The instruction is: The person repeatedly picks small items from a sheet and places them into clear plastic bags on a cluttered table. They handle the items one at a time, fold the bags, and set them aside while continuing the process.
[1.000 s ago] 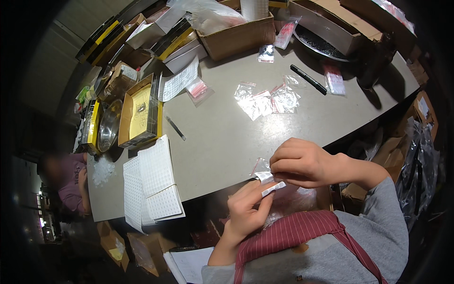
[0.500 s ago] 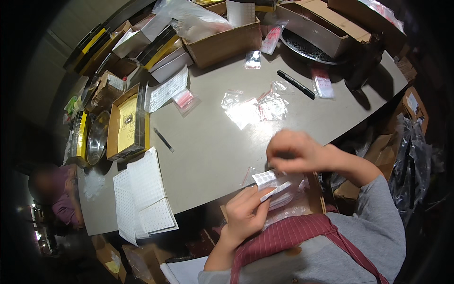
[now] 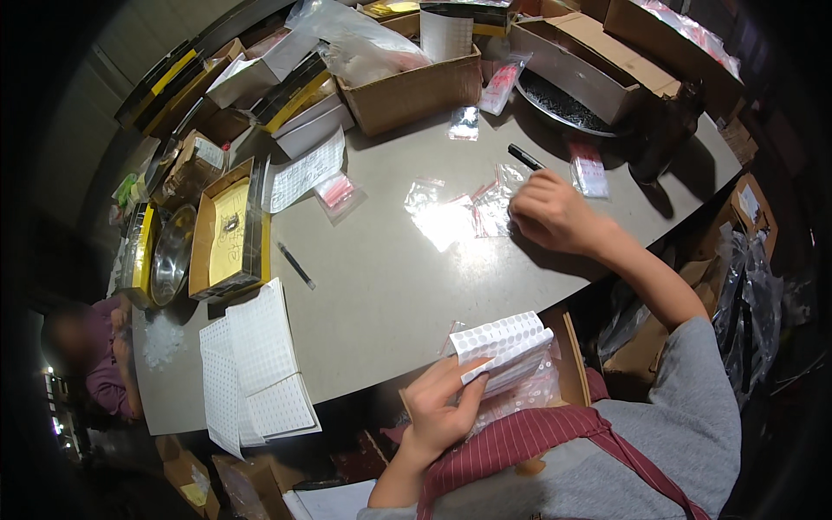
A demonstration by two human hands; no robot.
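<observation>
My left hand (image 3: 440, 406) pinches a folded sheet of round white stickers (image 3: 498, 340) over the table's front edge. Beneath that sheet lie clear plastic bags (image 3: 526, 388) with small round labels, in a box (image 3: 572, 360) at my lap. My right hand (image 3: 555, 211) is over the table at the right end of several small clear zip bags (image 3: 459, 208); its fingers are curled down, and I cannot make out what they hold, if anything. Just beyond it lies a black marker (image 3: 523, 157), partly covered by the hand.
Sticker sheets (image 3: 260, 368) overhang the table's front left edge. A pen (image 3: 296, 265) lies near them, beside an open box with a yellow note (image 3: 230, 227). Across the back stand a cardboard box (image 3: 412, 91) and a round tray of dark bits (image 3: 563, 108). At far left sits another person (image 3: 108, 364).
My right hand has moved away from the sticker sheet, up and to the right, to the zip bags. The sheet in my left hand now shows more of its surface.
</observation>
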